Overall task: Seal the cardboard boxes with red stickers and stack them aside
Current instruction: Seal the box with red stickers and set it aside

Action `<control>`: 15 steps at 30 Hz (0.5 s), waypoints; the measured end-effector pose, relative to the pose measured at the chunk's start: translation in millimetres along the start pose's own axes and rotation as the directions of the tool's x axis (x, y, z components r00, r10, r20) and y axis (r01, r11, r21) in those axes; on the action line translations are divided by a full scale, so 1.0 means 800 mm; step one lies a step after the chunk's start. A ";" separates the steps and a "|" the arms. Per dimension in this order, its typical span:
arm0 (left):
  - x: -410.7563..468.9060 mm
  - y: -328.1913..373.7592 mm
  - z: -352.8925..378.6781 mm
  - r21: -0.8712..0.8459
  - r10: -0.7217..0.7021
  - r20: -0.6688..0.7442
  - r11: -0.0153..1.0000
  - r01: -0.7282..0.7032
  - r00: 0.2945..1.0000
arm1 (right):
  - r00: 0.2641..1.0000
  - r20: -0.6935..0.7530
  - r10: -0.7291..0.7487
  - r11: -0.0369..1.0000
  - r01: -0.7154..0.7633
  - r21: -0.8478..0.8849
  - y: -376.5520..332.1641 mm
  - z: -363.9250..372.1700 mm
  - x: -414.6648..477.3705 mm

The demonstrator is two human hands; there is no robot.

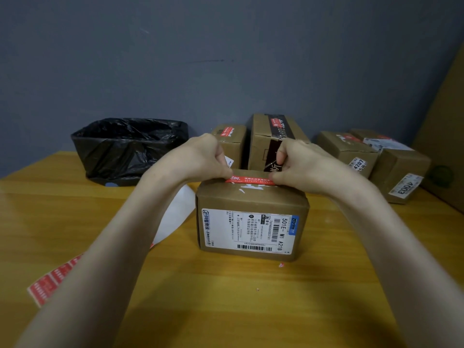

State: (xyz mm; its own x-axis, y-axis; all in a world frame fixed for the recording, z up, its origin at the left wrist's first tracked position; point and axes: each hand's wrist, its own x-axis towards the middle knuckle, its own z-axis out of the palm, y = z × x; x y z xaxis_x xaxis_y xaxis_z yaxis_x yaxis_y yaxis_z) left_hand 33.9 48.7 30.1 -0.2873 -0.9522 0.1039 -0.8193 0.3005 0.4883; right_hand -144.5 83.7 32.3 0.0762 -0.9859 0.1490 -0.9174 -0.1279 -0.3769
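Observation:
A small cardboard box point(252, 197) with a white shipping label on its front stands in the middle of the wooden table. A red sticker point(251, 179) lies stretched across the far part of its top. My left hand point(200, 156) pinches the sticker's left end and my right hand point(298, 162) pinches its right end, fingers curled, right at the box top. A sheet of red stickers point(54, 281) lies at the table's front left, partly hidden by my left forearm.
Several cardboard boxes point(273, 139) stand along the back wall, more at the right point(399, 172). A bin lined with a black bag point(128, 149) sits at the back left. White backing paper point(175, 217) lies left of the box. A large cardboard sheet point(444, 136) leans at the right.

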 end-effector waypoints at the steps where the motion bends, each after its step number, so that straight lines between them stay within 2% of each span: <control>1: 0.000 0.000 0.000 0.005 0.002 0.000 1.000 -0.002 1.000 | 1.000 0.004 0.004 1.000 -0.004 -0.007 0.001 -0.001 -0.001; 5: 0.000 0.000 0.000 0.024 0.004 -0.025 1.000 -0.004 1.000 | 0.999 0.040 0.003 1.000 -0.002 -0.020 0.005 -0.003 -0.002; 9: 0.000 -0.002 -0.001 0.042 -0.014 -0.085 0.999 0.018 0.996 | 0.999 0.048 -0.003 0.999 0.001 0.038 0.002 -0.004 -0.003; 13: 0.003 -0.005 -0.001 -0.013 -0.004 -0.191 1.000 0.002 0.981 | 0.999 -0.003 0.036 0.996 -0.036 0.084 -0.001 0.003 0.001; 15: 0.002 -0.002 0.003 -0.005 -0.008 -0.178 1.000 0.007 0.984 | 0.998 -0.024 0.053 0.995 -0.050 0.092 -0.002 0.010 0.003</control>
State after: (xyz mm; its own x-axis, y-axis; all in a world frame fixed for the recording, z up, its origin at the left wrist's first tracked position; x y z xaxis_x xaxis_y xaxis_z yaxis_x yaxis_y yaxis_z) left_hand 33.5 47.1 27.2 -0.1880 -0.9491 0.2526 -0.8188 0.2935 0.4934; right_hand -140.2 80.7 26.0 0.0185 -0.9885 0.1504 -0.8804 -0.0873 -0.4661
